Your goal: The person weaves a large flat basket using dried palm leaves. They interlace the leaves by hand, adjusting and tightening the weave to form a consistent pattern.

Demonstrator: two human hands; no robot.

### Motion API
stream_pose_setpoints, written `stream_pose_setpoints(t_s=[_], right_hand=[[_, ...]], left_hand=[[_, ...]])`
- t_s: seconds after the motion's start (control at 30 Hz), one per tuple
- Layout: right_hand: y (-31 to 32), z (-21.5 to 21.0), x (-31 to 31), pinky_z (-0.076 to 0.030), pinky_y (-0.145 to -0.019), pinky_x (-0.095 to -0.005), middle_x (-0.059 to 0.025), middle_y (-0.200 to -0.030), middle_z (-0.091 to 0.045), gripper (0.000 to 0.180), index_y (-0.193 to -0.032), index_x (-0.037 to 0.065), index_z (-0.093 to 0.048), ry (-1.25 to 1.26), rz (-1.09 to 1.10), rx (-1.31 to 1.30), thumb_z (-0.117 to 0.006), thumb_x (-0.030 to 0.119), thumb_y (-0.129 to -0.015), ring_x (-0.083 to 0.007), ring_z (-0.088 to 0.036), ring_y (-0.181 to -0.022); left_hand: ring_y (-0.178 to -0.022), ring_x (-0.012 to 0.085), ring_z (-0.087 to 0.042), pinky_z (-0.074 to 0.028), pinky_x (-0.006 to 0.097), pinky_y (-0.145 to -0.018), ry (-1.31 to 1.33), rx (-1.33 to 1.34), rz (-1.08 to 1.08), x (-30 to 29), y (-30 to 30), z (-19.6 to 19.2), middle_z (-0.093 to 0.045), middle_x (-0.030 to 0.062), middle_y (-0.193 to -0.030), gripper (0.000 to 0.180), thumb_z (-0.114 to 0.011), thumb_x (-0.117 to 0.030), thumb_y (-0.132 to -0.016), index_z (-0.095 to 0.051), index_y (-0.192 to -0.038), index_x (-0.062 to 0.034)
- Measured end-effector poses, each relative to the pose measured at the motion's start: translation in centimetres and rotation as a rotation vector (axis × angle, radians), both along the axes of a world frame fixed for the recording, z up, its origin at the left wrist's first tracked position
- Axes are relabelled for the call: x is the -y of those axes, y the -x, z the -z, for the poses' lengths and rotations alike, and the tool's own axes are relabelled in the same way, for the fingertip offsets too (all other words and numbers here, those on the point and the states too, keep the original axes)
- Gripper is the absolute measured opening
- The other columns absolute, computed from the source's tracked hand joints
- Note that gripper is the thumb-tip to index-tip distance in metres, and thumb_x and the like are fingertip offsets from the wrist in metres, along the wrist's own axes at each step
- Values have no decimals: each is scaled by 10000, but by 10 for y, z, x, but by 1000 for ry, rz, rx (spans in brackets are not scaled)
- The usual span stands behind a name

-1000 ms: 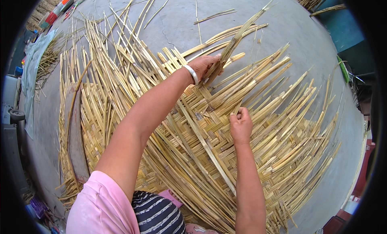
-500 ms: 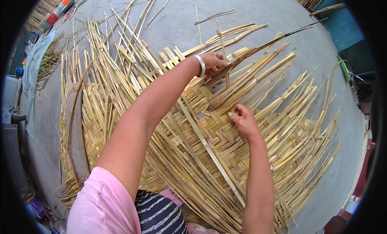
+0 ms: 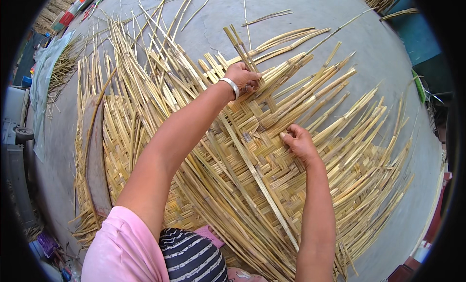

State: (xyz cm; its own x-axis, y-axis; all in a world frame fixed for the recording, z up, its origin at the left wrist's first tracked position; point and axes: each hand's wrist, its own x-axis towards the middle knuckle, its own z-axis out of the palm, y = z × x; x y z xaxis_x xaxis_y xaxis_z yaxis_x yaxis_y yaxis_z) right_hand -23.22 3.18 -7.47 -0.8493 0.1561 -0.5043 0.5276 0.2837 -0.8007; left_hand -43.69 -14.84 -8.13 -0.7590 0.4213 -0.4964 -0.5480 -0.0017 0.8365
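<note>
Outdoors, a half-woven bamboo mat spreads over a grey concrete floor, seen from the head camera. At the mat's far edge the left hand, a silver bangle at its wrist, pinches upright strips. Near the mat's centre, the right hand presses curled fingers onto the weave.

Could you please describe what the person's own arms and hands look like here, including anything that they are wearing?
Both forearms are bare and both hands are gloveless. The left hand has a plain silver-coloured bangle round its wrist. A short pink sleeve covers the left upper arm and shoulder. The right hand shows no ring, watch or bracelet, and no sleeve is in view on that arm.
</note>
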Motion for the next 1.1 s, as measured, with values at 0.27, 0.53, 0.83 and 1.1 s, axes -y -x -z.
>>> stream_pose_setpoints(t_s=[0.27, 0.53, 0.83, 1.1], right_hand=[[-2, 20, 7, -448, -653, -356, -125, -791, -599, 196, -915, 47, -603, -363, -33, -60, -610, 213, -811, -241, -572, -716], [-9, 7, 39, -465, -749, -430, -144, -924, -582, 175, -927, 62, -590, -755, 52, -140, -597, 187, -804, -348, -574, -875], [-25, 7, 53, -476, -743, -410, -146, -923, -544, 220, -1001, 73, -585, -839, 211, -413, -608, 50, -783, -344, -571, -857], [-46, 25, 66, -460, -803, -383, -102, -1091, -580, 321, -1040, 17, -594, -1203, -106, -500, -594, 35, -720, -269, -563, -944]], left_hand=[[-571, 161, -626, -506, 291, -510, 493, -273, -141, 6, -21, 14, -654, 118, -739, 208, -707, -70, -730, -616, -886, 33], [-434, 131, -538, -405, 284, -375, 502, -242, -65, 9, -14, 18, -596, 75, -587, 199, -724, -134, -769, -583, -819, -4], [-569, 193, -609, -486, 342, -549, 1020, -587, 387, 28, 4, -3, -633, 86, -699, 361, -612, -385, -846, -622, -807, -26], [-1064, 221, -546, -309, 492, -968, 1087, -1555, 737, 19, 9, 7, -646, 49, -988, 394, -518, -475, -856, -656, -1024, -146]])
